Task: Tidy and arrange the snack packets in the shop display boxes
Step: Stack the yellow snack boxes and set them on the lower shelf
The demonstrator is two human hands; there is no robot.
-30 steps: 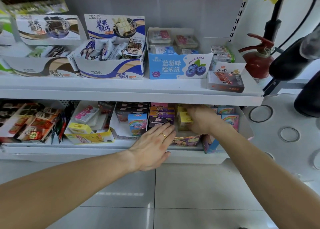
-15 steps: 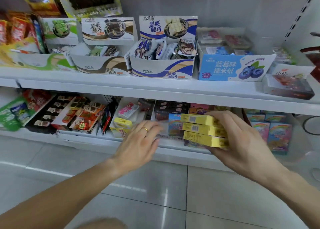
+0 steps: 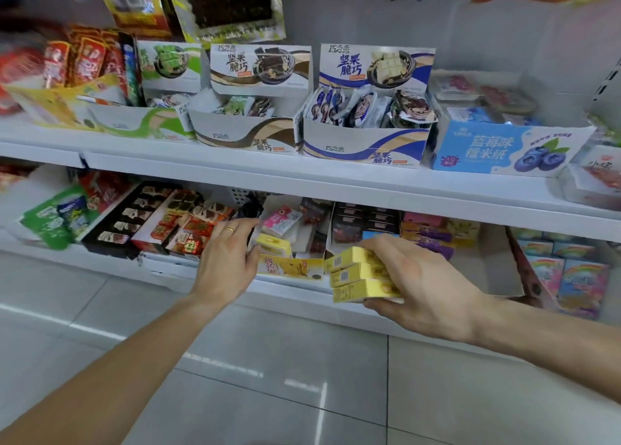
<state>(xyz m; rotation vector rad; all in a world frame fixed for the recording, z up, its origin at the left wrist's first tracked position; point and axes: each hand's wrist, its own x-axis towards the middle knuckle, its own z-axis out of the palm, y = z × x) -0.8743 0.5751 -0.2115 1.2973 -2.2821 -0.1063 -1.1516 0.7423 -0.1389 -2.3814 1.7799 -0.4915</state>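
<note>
Right hand (image 3: pixel 426 280) fingers clamped on three yellow packets (image 3: pixel 359 274) (stacked) — left hand (image 3: pixel 225 259) fingers apart

Two white shelves (image 3: pixel 302 175) run across the view, one above the other, backed by a pale grey wall panel (image 3: pixel 437 24). Below them lies a glossy grey tiled floor (image 3: pixel 268 377) with bright light reflections

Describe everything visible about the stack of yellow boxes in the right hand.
The stack of yellow boxes is three small, flat cardboard cartons lying one on another, barcoded ends facing left. The right hand grips them, fingers over the top, thumb beneath, in the air before the lower shelf, beside the yellow display box.
</note>
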